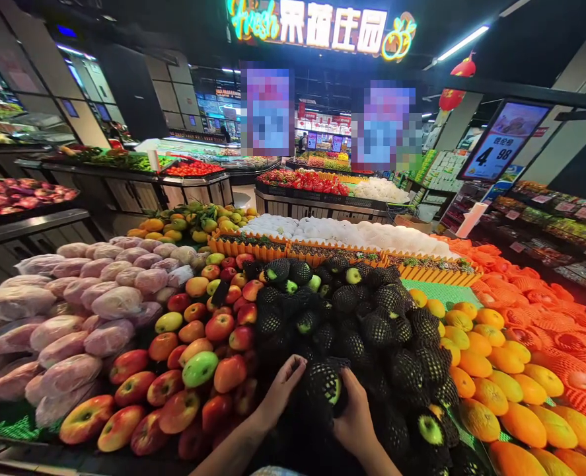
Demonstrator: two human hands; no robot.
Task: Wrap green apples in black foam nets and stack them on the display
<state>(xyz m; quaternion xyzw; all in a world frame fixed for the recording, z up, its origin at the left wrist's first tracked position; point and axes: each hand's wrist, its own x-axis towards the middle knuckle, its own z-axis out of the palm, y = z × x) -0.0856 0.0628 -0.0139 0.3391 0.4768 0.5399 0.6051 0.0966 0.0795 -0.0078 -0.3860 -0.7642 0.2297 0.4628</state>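
Note:
A green apple in a black foam net is in front of me, above the pile. My right hand grips it from the right, thumb along its side. To its left is my left hand, with thumb and fingers pinched together close to the netting. Whatever the left fingertips may hold is too dark to make out. Beneath and beyond my hands lies a heap of black-netted green apples, some showing bare green skin at the net openings.
Red and yellow apples lie left of the netted heap, with wrapped pinkish fruit further left. Oranges and fruit in red nets fill the right. An orange picket divider runs behind, before white-wrapped fruit.

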